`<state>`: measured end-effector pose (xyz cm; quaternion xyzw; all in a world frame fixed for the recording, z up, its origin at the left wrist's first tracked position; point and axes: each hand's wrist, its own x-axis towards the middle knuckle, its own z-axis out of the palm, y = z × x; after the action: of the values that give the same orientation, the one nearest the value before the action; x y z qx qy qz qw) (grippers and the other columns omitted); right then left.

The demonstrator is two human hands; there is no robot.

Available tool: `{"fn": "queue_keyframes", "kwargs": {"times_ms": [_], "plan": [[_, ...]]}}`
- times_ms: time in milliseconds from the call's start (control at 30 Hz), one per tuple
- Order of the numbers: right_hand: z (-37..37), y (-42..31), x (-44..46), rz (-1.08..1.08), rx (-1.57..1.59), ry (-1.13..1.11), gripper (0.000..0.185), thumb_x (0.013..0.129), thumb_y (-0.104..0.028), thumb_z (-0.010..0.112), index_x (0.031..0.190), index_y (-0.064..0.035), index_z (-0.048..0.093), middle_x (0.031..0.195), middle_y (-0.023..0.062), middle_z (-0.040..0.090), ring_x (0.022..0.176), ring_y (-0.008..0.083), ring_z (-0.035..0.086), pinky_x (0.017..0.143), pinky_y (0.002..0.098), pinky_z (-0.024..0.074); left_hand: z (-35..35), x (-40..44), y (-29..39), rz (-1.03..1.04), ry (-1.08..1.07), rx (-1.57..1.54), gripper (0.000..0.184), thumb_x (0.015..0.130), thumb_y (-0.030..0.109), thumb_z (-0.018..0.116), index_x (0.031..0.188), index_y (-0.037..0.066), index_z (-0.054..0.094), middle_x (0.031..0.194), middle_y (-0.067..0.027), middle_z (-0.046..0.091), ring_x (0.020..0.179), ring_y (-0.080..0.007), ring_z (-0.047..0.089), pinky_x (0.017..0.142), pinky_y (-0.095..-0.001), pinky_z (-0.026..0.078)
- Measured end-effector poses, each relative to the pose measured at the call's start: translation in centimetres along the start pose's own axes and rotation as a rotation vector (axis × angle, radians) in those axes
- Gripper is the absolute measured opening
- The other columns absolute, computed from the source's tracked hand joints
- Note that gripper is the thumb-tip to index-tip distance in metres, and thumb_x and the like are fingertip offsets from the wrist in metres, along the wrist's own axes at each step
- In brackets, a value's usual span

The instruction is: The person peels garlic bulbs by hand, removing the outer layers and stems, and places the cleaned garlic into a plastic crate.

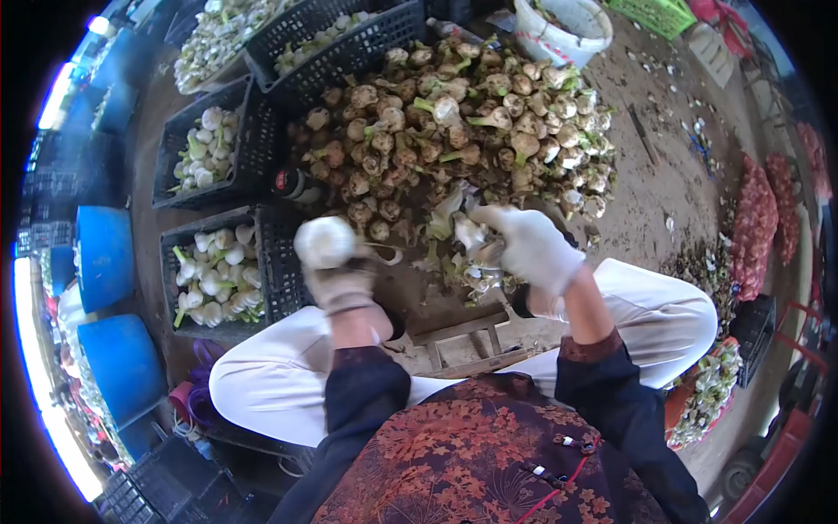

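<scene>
My left hand (339,284), in a pale work glove and slightly blurred, is closed around a clean white garlic bulb (325,242). It is beside the black crate of trimmed garlic (218,275) on the left. My right hand (539,251), gloved in white, has its fingers curled over at the front edge of the pile. Under those fingers is a greyish item that I cannot make out, among garlic skins and leaves (443,214). Ahead of both hands lies a heap of soil-stained garlic bulbs (436,122) with short stems.
Another black crate (205,144) of white garlic stands farther up on the left, near a dark bottle (297,185). A white bucket (563,31) is behind the heap. Red mesh sacks (755,227) stand at right. A low wooden frame (463,341) lies between my legs.
</scene>
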<state>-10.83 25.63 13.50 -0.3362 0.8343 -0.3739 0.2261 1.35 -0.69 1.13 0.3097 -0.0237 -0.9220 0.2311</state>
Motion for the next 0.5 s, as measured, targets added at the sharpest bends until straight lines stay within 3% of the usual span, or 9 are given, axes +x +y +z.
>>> {"fn": "queue_keyframes", "kwargs": {"times_ms": [33, 67, 100, 133, 167, 233, 367, 500], "plan": [[0.2, -1.5, 0.3, 0.053, -0.551, -0.041, 0.032, 0.075, 0.001, 0.056, 0.107, -0.0025, 0.057, 0.081, 0.016, 0.061, 0.076, 0.0311, 0.064, 0.063, 0.037, 0.0514, 0.7, 0.2, 2.7, 0.024, -0.089, -0.092, 0.042, 0.081, 0.041, 0.052, 0.1, 0.004, 0.056, 0.086, -0.0116, 0.055, 0.071, -0.0213, 0.051, 0.053, -0.0303, 0.044], [-0.6, -3.4, 0.5, -0.063, -0.518, -0.069, 0.032, 0.074, -0.001, 0.057, 0.106, -0.0037, 0.057, 0.08, 0.0155, 0.06, 0.076, 0.0322, 0.064, 0.063, 0.0371, 0.0509, 2.4, -0.2, 5.5, 0.144, -0.253, -0.034, 0.046, 0.08, 0.043, 0.051, 0.102, 0.002, 0.056, 0.086, -0.0106, 0.055, 0.068, -0.0188, 0.049, 0.052, -0.0281, 0.042], [-1.8, -5.8, 0.9, -0.186, -0.476, -0.101, 0.032, 0.073, -0.004, 0.058, 0.105, -0.0048, 0.058, 0.079, 0.015, 0.059, 0.075, 0.0332, 0.063, 0.063, 0.0373, 0.0505, 4.1, -1.5, 7.0, 0.21, -0.26, -0.114, 0.049, 0.082, 0.044, 0.05, 0.107, 0.002, 0.056, 0.088, -0.0098, 0.056, 0.067, -0.0184, 0.049, 0.051, -0.0284, 0.042], [-3.0, -9.1, 1.1, -0.286, -0.462, -0.161, 0.028, 0.074, -0.009, 0.058, 0.102, -0.0064, 0.058, 0.077, 0.0124, 0.059, 0.072, 0.0308, 0.062, 0.061, 0.0375, 0.0496, 4.0, -1.6, 8.7, 0.315, -0.244, -0.023, 0.05, 0.085, 0.043, 0.048, 0.111, 0.002, 0.056, 0.093, -0.01, 0.058, 0.069, -0.0181, 0.049, 0.051, -0.0282, 0.041], [-3.7, -11.8, 1.2, -0.388, -0.42, -0.216, 0.028, 0.074, -0.01, 0.058, 0.102, -0.0063, 0.058, 0.077, 0.0125, 0.059, 0.072, 0.0309, 0.062, 0.061, 0.0377, 0.0497, 4.0, -2.2, 9.6, 0.296, -0.343, 0.117, 0.049, 0.088, 0.042, 0.045, 0.115, 0.002, 0.055, 0.097, -0.0105, 0.059, 0.073, -0.0193, 0.051, 0.052, -0.0289, 0.042], [-4.4, -16.1, 1.2, -0.559, -0.387, -0.316, 0.029, 0.075, -0.013, 0.058, 0.103, -0.0062, 0.058, 0.077, 0.0128, 0.059, 0.072, 0.0309, 0.063, 0.062, 0.038, 0.05, 5.4, -2.3, 7.8, 0.601, 0.095, 0.262, 0.041, 0.086, 0.041, 0.05, 0.107, 0.007, 0.058, 0.095, -0.0116, 0.062, 0.069, -0.0168, 0.056, 0.053, -0.0283, 0.044], [-3.5, -20.2, 2.1, -0.726, -0.38, -0.436, 0.031, 0.076, -0.017, 0.058, 0.105, -0.0058, 0.057, 0.078, 0.0133, 0.06, 0.073, 0.031, 0.063, 0.063, 0.0386, 0.0505, 4.0, -3.3, 5.9, 0.479, 0.072, 0.485, 0.039, 0.086, 0.04, 0.051, 0.106, 0.007, 0.058, 0.093, -0.0111, 0.062, 0.068, -0.0165, 0.056, 0.052, -0.0281, 0.044], [-2.5, -20.8, 3.1, -0.759, -0.379, -0.497, 0.033, 0.078, -0.021, 0.057, 0.107, -0.0055, 0.056, 0.078, 0.0138, 0.061, 0.073, 0.0311, 0.063, 0.064, 0.0392, 0.0509, 2.7, -4.1, 4.5, 0.405, 0.093, 0.609, 0.036, 0.086, 0.038, 0.052, 0.105, 0.008, 0.059, 0.091, -0.0105, 0.062, 0.066, -0.0161, 0.056, 0.051, -0.0279, 0.044]]}}
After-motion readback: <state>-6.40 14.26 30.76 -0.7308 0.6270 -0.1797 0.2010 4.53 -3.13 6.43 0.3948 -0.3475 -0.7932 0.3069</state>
